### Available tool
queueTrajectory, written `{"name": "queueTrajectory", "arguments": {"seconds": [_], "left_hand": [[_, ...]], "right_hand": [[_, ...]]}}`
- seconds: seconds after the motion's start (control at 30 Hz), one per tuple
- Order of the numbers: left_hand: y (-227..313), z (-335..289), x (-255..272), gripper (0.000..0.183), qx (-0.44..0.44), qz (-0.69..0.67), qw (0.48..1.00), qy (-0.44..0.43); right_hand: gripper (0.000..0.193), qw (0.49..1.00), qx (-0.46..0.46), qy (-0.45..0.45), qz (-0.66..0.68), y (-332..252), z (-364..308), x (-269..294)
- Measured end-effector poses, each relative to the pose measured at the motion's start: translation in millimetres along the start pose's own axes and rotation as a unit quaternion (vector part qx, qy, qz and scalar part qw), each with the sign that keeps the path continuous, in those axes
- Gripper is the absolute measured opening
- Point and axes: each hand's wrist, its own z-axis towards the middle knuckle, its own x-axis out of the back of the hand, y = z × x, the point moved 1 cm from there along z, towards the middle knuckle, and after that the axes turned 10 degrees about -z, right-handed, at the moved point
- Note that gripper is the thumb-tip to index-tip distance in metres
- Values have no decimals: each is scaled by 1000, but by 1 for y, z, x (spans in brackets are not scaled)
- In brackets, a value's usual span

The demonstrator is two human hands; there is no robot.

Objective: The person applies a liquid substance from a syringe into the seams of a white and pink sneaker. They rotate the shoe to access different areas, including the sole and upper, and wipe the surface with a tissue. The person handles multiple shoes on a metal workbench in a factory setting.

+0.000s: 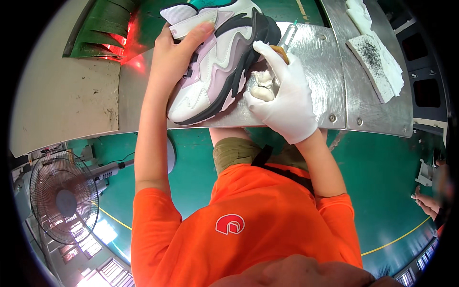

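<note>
A white, lilac and black sneaker (210, 71) lies tilted over the metal bench edge, its toe toward me. My bare left hand (184, 48) grips it near the tongue and laces, thumb across the upper. Beside the black sole is my right hand (289, 95), in a white glove with its fingers curled. From that hand juts a pen-like tool (289, 36) with a silvery barrel, a greenish tip and a tan part near the fingers. A crumpled white lump (262, 85) shows against the gloved palm; I cannot tell whether it is cloth or another material.
A white block smudged black (370, 57) lies on the metal bench (330, 71) at the right. Dark green flaps (103, 28) hang at a red-glowing opening, far left. A standing fan (66, 201) is at lower left. Another person's hand (425, 201) shows at the right rim.
</note>
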Motion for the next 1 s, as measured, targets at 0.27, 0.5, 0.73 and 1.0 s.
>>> {"name": "queueTrajectory", "arguments": {"seconds": [0.27, 0.5, 0.73, 1.0], "left_hand": [[7, -8, -4, 66, -8, -4, 1000, -1], [16, -15, -7, 69, -4, -3, 1000, -15], [19, -17, -6, 67, 10, 40, 999, -26], [15, -11, -4, 66, 5, 6, 999, -31]], "right_hand": [[68, 999, -37, -39, -2, -4, -3, 0], [55, 999, 32, 4, 27, 8, -6, 5], [44, 986, -99, 49, 123, 20, -21, 18], [41, 988, -69, 141, 2, 17, -16, 22]]}}
